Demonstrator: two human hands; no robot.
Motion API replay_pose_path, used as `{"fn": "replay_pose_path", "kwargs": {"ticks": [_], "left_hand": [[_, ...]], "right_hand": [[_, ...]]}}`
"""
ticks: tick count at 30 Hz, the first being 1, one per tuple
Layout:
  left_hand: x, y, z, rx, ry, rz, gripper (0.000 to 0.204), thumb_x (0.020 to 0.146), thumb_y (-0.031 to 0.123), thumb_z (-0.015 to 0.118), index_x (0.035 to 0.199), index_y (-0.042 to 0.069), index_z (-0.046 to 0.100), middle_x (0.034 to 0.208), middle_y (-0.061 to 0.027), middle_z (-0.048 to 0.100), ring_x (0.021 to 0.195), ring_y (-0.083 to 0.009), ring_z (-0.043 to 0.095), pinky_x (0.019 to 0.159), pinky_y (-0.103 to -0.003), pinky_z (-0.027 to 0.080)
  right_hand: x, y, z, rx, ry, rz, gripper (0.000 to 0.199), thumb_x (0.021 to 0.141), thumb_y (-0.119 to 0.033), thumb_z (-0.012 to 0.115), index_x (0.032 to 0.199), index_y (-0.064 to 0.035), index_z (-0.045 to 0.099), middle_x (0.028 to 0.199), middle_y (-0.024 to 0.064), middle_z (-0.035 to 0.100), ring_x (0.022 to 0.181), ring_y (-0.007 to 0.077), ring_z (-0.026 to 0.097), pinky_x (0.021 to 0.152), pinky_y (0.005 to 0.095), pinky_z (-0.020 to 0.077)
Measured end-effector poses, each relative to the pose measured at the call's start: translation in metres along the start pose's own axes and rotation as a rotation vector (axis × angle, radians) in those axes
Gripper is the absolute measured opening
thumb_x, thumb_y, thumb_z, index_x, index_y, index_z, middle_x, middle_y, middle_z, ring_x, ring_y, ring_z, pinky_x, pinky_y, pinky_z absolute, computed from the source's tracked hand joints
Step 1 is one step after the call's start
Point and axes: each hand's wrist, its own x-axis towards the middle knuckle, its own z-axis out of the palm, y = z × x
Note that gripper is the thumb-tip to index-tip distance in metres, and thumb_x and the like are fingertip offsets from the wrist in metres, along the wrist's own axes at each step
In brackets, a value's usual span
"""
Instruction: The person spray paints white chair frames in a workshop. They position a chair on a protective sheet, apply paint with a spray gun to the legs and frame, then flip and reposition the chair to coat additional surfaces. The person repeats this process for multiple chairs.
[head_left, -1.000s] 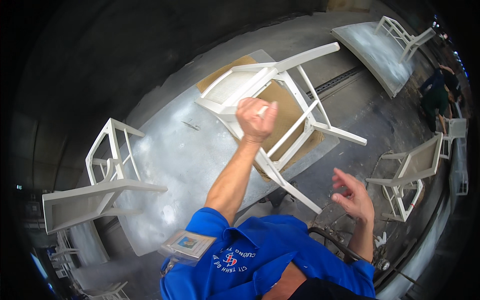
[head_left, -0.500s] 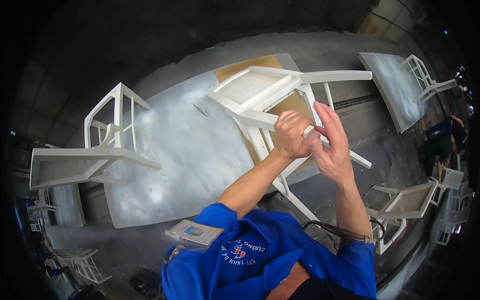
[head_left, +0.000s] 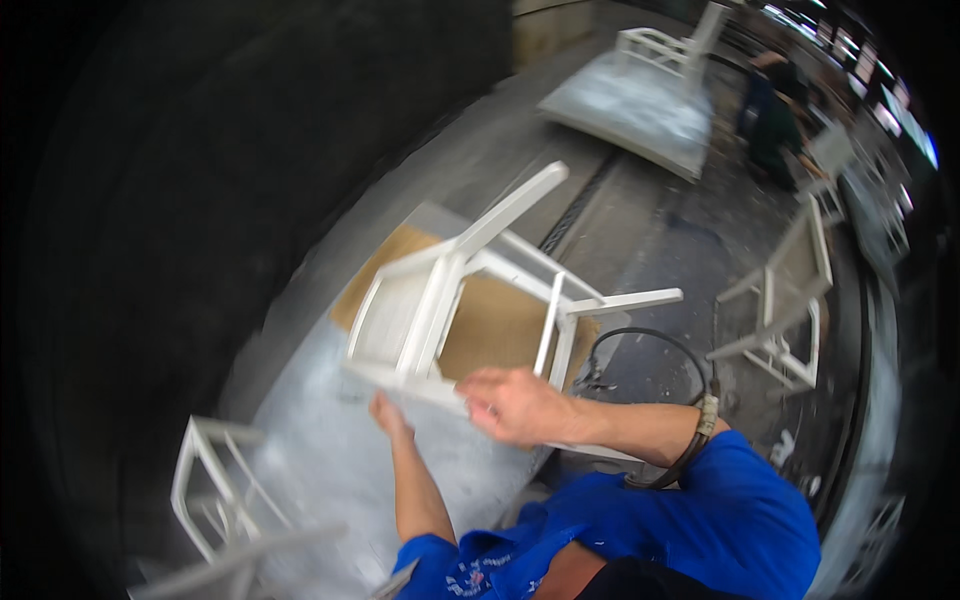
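We log the white chair (head_left: pixel 428 315) lying on tan cardboard (head_left: pixel 490 330), frame looking fully assembled, work left unclear; right hand (head_left: pixel 520 405) at its near edge, fingers half curled, hold unclear; left hand (head_left: pixel 391 413) just beside, blurred, closure and hold unclear.

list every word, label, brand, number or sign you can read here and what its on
Blue shirt, chest: white lettering with a small reddish mark, too blurred to read.
White chair: no lettering visible.
No other text can be made out.
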Motion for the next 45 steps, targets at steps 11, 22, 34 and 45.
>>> {"fn": "replay_pose_path", "kwargs": {"ticks": [11,22,34,45], "left_hand": [[0.139,-0.064,0.025,-0.443,-0.531,-0.267,0.097,0.094,0.076,0.039,0.158,0.003,0.037,0.157,-0.0191,0.046,0.142,-0.0412,0.046,0.115,-0.056,0.04],[0.041,0.046,0.07,-0.571,-0.381,-0.128,0.083,0.094,0.06,0.045,0.153,0.002,0.044,0.151,-0.0169,0.052,0.138,-0.0395,0.051,0.114,-0.052,0.043],[-0.095,0.267,0.271,-0.469,-0.395,0.404,0.036,0.094,0.014,0.061,0.12,-0.01,0.059,0.112,-0.0194,0.065,0.096,-0.0272,0.067,0.085,-0.039,0.055],[-0.23,0.473,0.192,-0.104,-0.368,1.111,0.029,0.091,0.016,0.062,0.105,-0.009,0.059,0.086,-0.0149,0.067,0.07,-0.0208,0.067,0.066,-0.034,0.058]], "right_hand": [[0.001,0.017,-0.002,-0.036,-0.126,-0.021,0.019,0.092,-0.012,0.061,0.085,0.0059,0.064,0.086,0.0215,0.067,0.072,0.0417,0.07,0.066,0.0465,0.0598],[-0.045,0.006,-0.169,-0.078,-0.474,0.249,0.025,0.084,-0.013,0.064,0.101,0.006,0.064,0.079,0.0286,0.069,0.081,0.0473,0.07,0.071,0.0529,0.0559],[-0.12,0.042,-0.306,-0.207,-0.616,0.642,0.04,0.084,-0.005,0.071,0.111,0.0007,0.043,0.084,0.028,0.068,0.087,0.0496,0.069,0.074,0.0533,0.0561],[-0.159,0.123,-0.183,0.155,-0.294,0.338,0.049,0.089,-0.01,0.071,0.131,-0.0063,0.046,0.108,0.0232,0.068,0.104,0.0433,0.067,0.086,0.0501,0.0538]]}}
